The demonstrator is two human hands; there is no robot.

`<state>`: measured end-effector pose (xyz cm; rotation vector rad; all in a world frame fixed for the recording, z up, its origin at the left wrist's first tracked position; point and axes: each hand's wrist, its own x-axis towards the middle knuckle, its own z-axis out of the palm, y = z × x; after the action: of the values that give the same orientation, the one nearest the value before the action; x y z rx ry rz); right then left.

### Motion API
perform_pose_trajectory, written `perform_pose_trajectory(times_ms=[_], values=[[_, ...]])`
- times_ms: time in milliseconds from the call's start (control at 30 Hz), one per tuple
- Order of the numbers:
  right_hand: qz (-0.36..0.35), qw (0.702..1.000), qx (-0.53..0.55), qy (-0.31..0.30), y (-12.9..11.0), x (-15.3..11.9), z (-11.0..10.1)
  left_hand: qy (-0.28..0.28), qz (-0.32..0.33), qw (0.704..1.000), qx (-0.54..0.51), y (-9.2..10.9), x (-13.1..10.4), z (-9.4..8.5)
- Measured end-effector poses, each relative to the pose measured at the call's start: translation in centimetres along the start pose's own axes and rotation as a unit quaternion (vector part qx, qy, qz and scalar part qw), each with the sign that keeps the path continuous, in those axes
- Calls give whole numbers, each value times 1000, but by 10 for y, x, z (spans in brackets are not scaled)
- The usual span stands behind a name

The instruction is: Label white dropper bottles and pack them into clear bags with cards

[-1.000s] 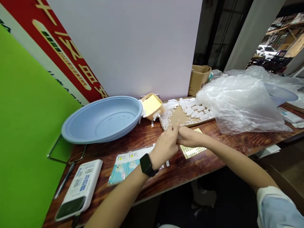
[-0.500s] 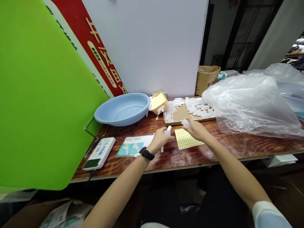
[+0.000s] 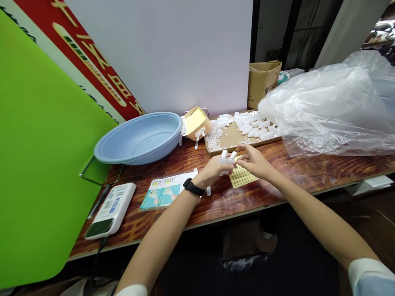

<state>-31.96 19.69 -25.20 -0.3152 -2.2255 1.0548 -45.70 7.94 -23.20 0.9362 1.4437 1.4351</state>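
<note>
My left hand (image 3: 212, 170), with a black watch on its wrist, is closed around two small white plastic bottles (image 3: 227, 158). They stand side by side with their narrow tops up. My right hand (image 3: 254, 163) is just to their right, fingers bent and apart, its fingertips close to the bottles; I cannot tell if they touch. Under the right hand lies a yellow sheet of small printed stickers (image 3: 243, 176), partly covered. Behind the hands, a shallow cardboard tray (image 3: 230, 139) holds many more white bottles (image 3: 261, 130) and small white caps (image 3: 214, 137).
A blue basin (image 3: 138, 137) sits at the left behind a white device with a screen (image 3: 112, 209). Printed packets (image 3: 162, 191) lie near my left wrist. A tan container (image 3: 196, 123) adjoins the tray. Clear plastic bags (image 3: 327, 107) and a cardboard box (image 3: 263, 82) are at right.
My right hand has moved left toward my left hand, and the bottle it held is now beside the other one in my left hand. The view has shifted slightly.
</note>
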Motion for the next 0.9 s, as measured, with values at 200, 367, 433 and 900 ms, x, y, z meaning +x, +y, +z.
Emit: perform_pose_trajectory(times_ms=[200,367,433,900], values=[[-80,979,-175,-72,16,-53,19,68,58,990,-105,-20,8,-2],[-95,980,-160,-71,24,-66,25,-8,47,990,-132,-34,13,12],[-83,981,-160,-72,23,-63,25,-10,41,986,-159,-37,15,14],[-98,974,-190,-72,18,-60,27,1,22,983,-182,-35,16,13]])
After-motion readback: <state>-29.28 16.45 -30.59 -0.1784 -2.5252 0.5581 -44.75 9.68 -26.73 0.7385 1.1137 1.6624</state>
